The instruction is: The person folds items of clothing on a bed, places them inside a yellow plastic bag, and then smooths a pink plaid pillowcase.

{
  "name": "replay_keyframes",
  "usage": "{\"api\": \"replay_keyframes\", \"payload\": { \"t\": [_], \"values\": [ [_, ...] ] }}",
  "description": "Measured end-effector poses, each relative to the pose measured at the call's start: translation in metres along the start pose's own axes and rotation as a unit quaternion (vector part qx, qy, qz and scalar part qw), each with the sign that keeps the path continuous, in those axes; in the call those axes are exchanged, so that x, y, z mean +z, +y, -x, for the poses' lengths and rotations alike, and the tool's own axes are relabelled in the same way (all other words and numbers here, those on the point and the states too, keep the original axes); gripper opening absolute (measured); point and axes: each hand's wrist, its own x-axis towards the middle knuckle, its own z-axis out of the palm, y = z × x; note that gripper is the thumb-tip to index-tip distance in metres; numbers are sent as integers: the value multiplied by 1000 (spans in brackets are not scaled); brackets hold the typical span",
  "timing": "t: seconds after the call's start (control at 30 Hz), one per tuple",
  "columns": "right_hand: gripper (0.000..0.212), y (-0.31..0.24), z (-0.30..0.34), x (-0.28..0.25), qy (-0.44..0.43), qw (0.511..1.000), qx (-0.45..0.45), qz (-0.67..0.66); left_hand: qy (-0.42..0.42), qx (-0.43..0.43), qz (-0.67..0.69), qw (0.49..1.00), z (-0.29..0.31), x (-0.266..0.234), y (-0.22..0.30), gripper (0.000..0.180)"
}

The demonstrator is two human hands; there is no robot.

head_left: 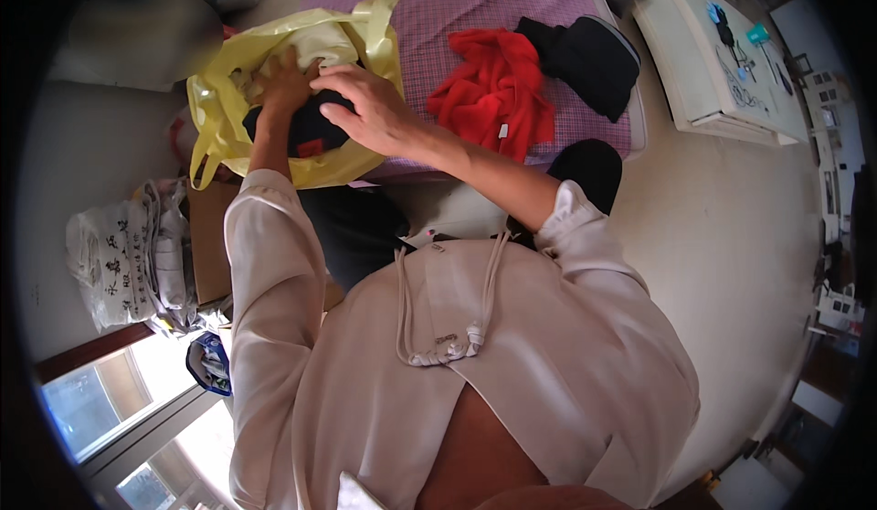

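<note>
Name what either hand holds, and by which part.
The left hand is at cream cloth inside the yellow bag; whether it grips cannot be told. The right hand, open, holds nothing visible.

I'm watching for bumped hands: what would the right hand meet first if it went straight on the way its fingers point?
The right hand would probably meet the left hand first, close ahead in the yellow bag; depth is unclear, so it might pass above.
</note>
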Motion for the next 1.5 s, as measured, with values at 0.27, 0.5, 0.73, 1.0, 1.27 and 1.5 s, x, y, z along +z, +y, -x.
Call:
{"api": "replay_keyframes", "payload": {
  "t": [0.27, 0.5, 0.73, 1.0, 1.27, 1.5],
  "values": [
    [15, 56, 87, -170, 191, 946, 244, 91, 16, -83, 55, 995, 33, -44, 35, 76],
    [50, 156, 181, -330, 276, 720, 410, 488, -8, -93, 61, 994, 41, -61, 47, 77],
    [80, 189, 184, -333, 322, 669, 572, 349, -11, -90, 43, 995, 37, -58, 42, 78],
    [79, 198, 161, -368, 411, 685, 596, 77, -9, -87, 47, 995, 36, -54, 43, 78],
    [76, 175, 145, -354, 397, 671, 574, -250, -9, -92, 51, 994, 41, -60, 46, 78],
    [72, 185, 148, -335, 354, 610, 635, -316, -33, -104, 52, 993, 50, -81, 58, 77]
  ]
}}
